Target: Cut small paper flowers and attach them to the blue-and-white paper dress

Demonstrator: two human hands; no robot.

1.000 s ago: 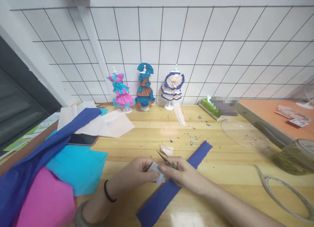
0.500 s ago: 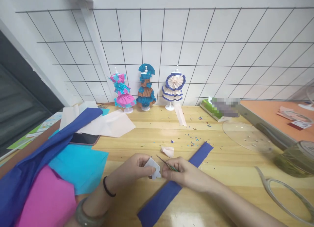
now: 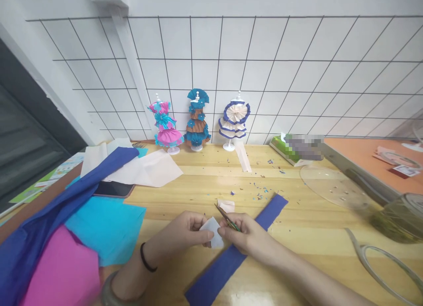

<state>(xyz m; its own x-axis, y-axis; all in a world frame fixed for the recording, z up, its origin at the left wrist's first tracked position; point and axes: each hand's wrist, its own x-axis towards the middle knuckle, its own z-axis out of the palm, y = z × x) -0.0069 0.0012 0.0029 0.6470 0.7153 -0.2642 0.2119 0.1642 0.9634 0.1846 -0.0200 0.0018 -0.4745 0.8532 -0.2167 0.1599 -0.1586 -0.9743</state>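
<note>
Between thumb and fingers, my left hand [image 3: 189, 230] pinches a small piece of white paper [image 3: 215, 236] with a pointed top corner. My right hand [image 3: 248, 234] has a small pair of scissors [image 3: 225, 214] tucked in its grip, the dark blades pointing up and left. My right thumb and fingertip also meet the paper's right edge. Under my right hand a long dark blue paper strip [image 3: 216, 273] lies diagonally on the wooden table [image 3: 158, 270]. Just beyond the blades rests a small cream paper scrap [image 3: 228, 205].
Three miniature dress forms in ruffled paper, pink [image 3: 168, 136], teal-brown [image 3: 197, 125] and cream-blue [image 3: 236, 121], stand by the tiled wall. Coloured paper sheets [image 3: 109, 229] and a phone [image 3: 114, 188] lie left. Rightward are a tissue pack [image 3: 280, 147], a clear disc [image 3: 320, 182] and tape rolls [image 3: 405, 220].
The white paper has turned, so a pointed corner now faces up, and my right fingertips have come onto its edge. The scissors' blades have swung to point more steeply upward.
</note>
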